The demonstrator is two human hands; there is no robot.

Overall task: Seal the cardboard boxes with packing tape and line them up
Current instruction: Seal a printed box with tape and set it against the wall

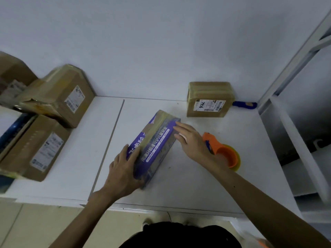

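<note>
Box (154,147) printed in purple and white, lying slantwise in the middle of a white table (179,185), its near end toward the person and its far end pointing up and to the right. A strip of clear brownish tape runs along its top, lengthwise.

The left hand (123,169) grips the near end of the box, fingers curled over the top corner and palm against the end face. The right hand (191,140) is flat and relaxed, fingers straight, with the fingertips (178,127) touching the box's right edge near the far end; it holds nothing.

Just beside the right wrist, to its right, an orange tape dispenser (222,151) with a roll of clear tape sits on the table, apart from the box.

Farther back, against the wall, stands a small brown carton (208,99), taped over its top, with a white label facing forward. A blue handle (244,104) shows behind its right side.

At the table's left side sit two larger cartons (60,95), each with a shipping label.
</note>
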